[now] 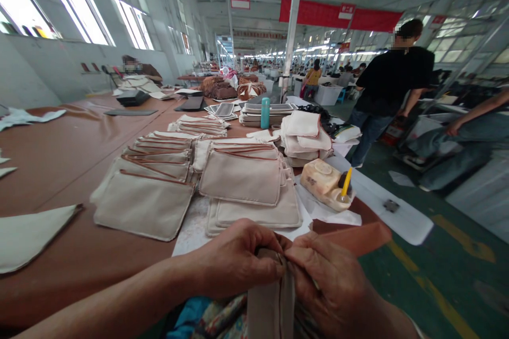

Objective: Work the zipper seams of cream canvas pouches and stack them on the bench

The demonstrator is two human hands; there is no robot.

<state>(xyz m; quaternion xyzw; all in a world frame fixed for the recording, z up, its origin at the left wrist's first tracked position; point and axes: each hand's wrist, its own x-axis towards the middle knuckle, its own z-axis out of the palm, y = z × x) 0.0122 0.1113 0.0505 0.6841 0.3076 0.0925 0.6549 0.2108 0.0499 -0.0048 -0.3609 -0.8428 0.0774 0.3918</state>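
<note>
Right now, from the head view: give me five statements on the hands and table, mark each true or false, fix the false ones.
1. The left hand is gripping a beige piece. True.
2. The right hand is empty. False: it grips the same beige piece.
3. Beige pouches lie in piles on the table, beyond the hands. True.
4. The turquoise bottle lies on its side. False: it stands upright.
5. The yellow stick is at the left end of the pale container, as seen in the picture. False: it is at the right end.
</note>
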